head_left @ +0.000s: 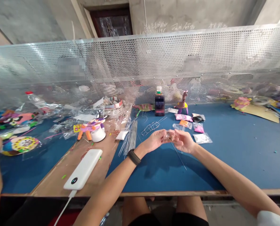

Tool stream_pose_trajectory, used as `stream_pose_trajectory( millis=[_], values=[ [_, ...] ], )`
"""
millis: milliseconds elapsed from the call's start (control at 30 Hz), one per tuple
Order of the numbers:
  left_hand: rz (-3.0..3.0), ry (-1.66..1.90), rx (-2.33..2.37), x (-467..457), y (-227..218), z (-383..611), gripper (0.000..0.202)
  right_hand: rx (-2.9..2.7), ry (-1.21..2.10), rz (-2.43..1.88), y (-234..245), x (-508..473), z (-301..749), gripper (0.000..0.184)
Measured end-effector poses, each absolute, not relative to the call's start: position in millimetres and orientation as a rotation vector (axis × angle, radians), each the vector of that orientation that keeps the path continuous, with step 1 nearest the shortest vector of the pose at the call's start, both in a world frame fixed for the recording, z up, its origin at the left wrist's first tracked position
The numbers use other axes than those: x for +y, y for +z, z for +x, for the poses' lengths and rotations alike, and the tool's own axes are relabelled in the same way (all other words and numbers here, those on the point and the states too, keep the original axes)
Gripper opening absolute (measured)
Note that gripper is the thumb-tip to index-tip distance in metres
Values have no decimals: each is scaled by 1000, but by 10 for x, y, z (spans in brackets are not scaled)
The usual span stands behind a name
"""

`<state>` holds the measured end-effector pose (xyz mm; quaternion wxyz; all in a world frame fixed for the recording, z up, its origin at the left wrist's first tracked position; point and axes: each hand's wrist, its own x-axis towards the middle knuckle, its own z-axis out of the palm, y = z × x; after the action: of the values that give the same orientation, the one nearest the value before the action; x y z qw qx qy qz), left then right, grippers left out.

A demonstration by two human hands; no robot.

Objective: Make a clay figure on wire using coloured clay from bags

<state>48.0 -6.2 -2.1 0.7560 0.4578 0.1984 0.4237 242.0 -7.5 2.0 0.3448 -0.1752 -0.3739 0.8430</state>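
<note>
Beyond the white power bank (85, 168) at near left, pinching thin wire (178, 155) with left hand (156, 140) and right hand (185, 142) above the desk (238, 153), seemingly midway, with one wire frame (151, 127) bent just beyond and straight wires (130, 136) at left unshaped.

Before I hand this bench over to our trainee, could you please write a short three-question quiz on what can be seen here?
1. Which one has the black band at its wrist: the left hand or the right hand?
2. True or false: the white power bank has a cable plugged into its near end.
3. What lies just to the left of the wire frame?
A) a roll of tape
B) a bundle of straight wires
C) a red-capped bottle

Key: 1. The left hand. 2. True. 3. B.
</note>
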Motion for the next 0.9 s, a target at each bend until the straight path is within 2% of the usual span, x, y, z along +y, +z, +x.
stream_pose_trajectory(
  millis=[267,433,667,900],
  values=[
    [1091,1133,550,-36,-34,592,54,-1049,1922,-607,80,-175,2270,44],
    [1113,1130,609,-42,-60,591,49,-1191,1778,-696,17,-83,2278,52],
    [1313,1107,556,-43,-91,557,32,-1360,1613,-784,-21,27,2352,43],
    [1412,1183,676,-115,-23,578,44,-1485,1441,-851,-114,63,2330,39]
  ],
)
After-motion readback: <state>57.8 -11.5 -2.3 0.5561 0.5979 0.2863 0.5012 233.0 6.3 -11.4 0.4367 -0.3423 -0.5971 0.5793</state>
